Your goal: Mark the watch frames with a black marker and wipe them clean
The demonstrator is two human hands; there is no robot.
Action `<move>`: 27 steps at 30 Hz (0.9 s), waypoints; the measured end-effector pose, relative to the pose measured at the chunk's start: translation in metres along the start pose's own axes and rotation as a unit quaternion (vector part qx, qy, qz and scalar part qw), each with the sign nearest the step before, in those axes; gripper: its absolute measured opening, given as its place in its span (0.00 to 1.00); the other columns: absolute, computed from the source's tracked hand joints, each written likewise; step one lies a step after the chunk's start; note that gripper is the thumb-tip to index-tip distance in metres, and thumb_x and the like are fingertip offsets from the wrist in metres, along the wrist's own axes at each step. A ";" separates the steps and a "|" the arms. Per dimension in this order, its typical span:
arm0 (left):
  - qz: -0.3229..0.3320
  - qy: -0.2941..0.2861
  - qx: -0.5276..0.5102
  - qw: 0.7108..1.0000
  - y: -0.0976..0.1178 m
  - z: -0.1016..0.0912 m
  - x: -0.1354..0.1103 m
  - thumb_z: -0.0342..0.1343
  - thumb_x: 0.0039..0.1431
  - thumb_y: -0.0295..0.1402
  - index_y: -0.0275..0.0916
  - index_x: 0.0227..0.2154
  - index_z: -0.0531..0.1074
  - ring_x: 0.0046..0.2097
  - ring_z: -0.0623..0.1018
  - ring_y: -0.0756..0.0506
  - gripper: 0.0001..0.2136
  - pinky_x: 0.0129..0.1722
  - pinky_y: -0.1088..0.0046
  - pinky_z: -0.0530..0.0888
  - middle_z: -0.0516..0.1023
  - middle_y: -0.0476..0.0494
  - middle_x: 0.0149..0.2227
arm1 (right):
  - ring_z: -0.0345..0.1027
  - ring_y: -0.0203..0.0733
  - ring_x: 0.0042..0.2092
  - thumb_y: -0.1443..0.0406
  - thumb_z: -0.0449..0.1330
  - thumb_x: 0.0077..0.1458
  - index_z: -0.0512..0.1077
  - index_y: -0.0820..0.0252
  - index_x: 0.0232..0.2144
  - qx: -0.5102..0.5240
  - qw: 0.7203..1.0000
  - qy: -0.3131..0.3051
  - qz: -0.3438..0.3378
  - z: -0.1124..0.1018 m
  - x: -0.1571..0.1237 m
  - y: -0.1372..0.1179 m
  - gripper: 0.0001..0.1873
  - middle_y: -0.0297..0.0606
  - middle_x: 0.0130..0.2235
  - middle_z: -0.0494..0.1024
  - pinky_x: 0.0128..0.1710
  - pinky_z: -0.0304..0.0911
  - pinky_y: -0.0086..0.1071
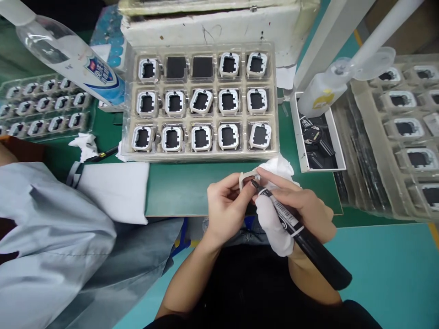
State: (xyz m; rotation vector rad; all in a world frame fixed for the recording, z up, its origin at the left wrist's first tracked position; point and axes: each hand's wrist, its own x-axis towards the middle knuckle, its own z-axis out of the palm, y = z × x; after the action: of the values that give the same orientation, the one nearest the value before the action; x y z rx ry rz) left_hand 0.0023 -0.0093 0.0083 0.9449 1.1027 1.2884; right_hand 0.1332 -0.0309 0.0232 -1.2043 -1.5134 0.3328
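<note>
Between its thumb and fingers, my left hand [226, 208] pinches a small light-coloured watch case [244, 177], tilted up near the table's front edge. My right hand [302, 208] grips a black marker pen [291, 224], its tip at the case's inner side; whether it touches I cannot tell. White material covers my right thumb. Behind my right hand lies a crumpled white cloth [279, 169]. Beyond both hands sits a clear compartment tray [202, 156] of similar cases, where two pockets in the back row show only dark squares.
At right stand a white box [320, 169] of black parts, a pump bottle [318, 93] and stacked trays [377, 155]. A large bottle [78, 64] and another tray [44, 119] are at left. A person's grey sleeve [48, 228] is close by, near a folded white cloth [113, 187].
</note>
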 end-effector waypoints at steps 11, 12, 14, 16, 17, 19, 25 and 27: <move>0.006 -0.003 0.005 1.000 0.002 0.002 0.000 0.73 0.65 0.41 0.37 0.30 0.83 0.27 0.74 0.51 0.14 0.27 0.77 0.72 0.77 0.50 0.24 | 0.91 0.53 0.42 0.72 0.74 0.58 0.80 0.52 0.38 -0.002 0.995 0.077 -0.070 0.009 0.002 0.007 0.11 0.33 0.35 0.91 0.32 0.87 0.34; 0.008 -0.006 0.007 1.000 0.002 0.002 0.000 0.73 0.66 0.41 0.37 0.30 0.83 0.27 0.73 0.51 0.14 0.27 0.77 0.71 0.76 0.50 0.24 | 0.91 0.53 0.42 0.72 0.74 0.58 0.80 0.52 0.37 -0.002 0.995 0.074 -0.068 0.009 0.002 0.007 0.11 0.33 0.35 0.91 0.32 0.86 0.34; 0.010 -0.013 0.013 1.000 0.001 0.001 0.000 0.71 0.68 0.42 0.37 0.29 0.83 0.27 0.73 0.51 0.15 0.27 0.76 0.71 0.77 0.49 0.24 | 0.91 0.51 0.40 0.71 0.74 0.59 0.80 0.53 0.37 -0.004 0.996 0.073 -0.059 0.009 0.001 0.007 0.09 0.33 0.35 0.91 0.33 0.86 0.33; 0.008 -0.015 0.023 1.000 -0.001 0.000 0.000 0.71 0.68 0.42 0.37 0.29 0.83 0.27 0.72 0.50 0.15 0.27 0.76 0.70 0.77 0.49 0.24 | 0.91 0.50 0.38 0.70 0.73 0.61 0.80 0.52 0.37 -0.006 0.996 0.080 -0.050 0.009 0.000 0.007 0.08 0.31 0.35 0.91 0.32 0.85 0.33; 0.006 -0.014 0.027 1.000 -0.002 0.000 0.000 0.70 0.69 0.42 0.37 0.30 0.83 0.28 0.72 0.50 0.15 0.28 0.76 0.70 0.77 0.48 0.25 | 0.91 0.49 0.38 0.70 0.73 0.61 0.80 0.51 0.37 -0.004 0.996 0.082 -0.046 0.009 0.000 0.007 0.08 0.31 0.35 0.91 0.32 0.85 0.34; 0.006 -0.017 0.031 0.999 -0.003 0.000 -0.001 0.70 0.69 0.42 0.37 0.30 0.83 0.28 0.73 0.50 0.15 0.29 0.75 0.70 0.78 0.48 0.25 | 0.91 0.51 0.41 0.71 0.72 0.62 0.80 0.50 0.38 0.001 0.996 0.074 -0.039 0.008 0.000 0.006 0.09 0.32 0.38 0.92 0.31 0.84 0.34; 0.019 -0.026 0.038 0.999 -0.002 0.001 0.000 0.69 0.71 0.39 0.37 0.32 0.84 0.30 0.75 0.50 0.13 0.31 0.75 0.71 0.80 0.48 0.27 | 0.91 0.53 0.43 0.73 0.74 0.58 0.80 0.52 0.38 0.026 0.997 0.070 -0.023 0.007 0.001 0.005 0.11 0.37 0.44 0.93 0.32 0.85 0.36; 0.030 -0.026 0.050 0.998 -0.002 0.001 0.000 0.68 0.72 0.38 0.37 0.32 0.84 0.30 0.73 0.50 0.12 0.31 0.75 0.70 0.80 0.49 0.27 | 0.91 0.53 0.43 0.72 0.74 0.58 0.80 0.53 0.37 0.028 0.996 0.085 -0.018 0.008 0.001 0.005 0.10 0.37 0.43 0.93 0.32 0.85 0.35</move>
State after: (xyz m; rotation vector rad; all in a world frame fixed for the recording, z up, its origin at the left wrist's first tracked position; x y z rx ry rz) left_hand 0.0037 -0.0095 0.0070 1.0869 1.1147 1.2592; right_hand 0.1290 -0.0251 0.0170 -1.1302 -1.3694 0.2407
